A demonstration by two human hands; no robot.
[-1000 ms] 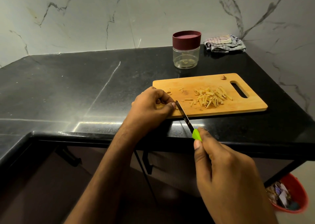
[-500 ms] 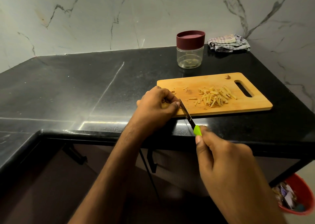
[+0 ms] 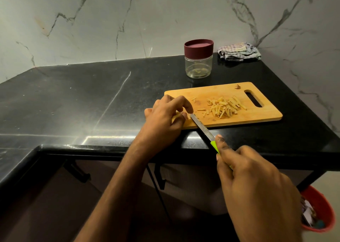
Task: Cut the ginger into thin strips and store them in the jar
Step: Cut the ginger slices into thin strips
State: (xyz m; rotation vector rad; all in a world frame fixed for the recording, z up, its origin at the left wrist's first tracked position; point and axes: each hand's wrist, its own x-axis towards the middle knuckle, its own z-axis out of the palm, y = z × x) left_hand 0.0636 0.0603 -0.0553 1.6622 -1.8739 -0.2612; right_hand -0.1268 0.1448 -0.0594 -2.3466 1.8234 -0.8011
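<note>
ginger piece (image 3: 175,116) under left hand's (image 3: 165,120) curled fingertips, knife (image 3: 201,126) alongside

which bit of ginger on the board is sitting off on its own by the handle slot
The small darker ginger piece at the board's far edge, beside the handle slot; the other ginger strips lie mid-board.

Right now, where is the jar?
In the head view, the jar, lid on, stands on the black counter behind the cutting board, left of the folded cloth.
</note>
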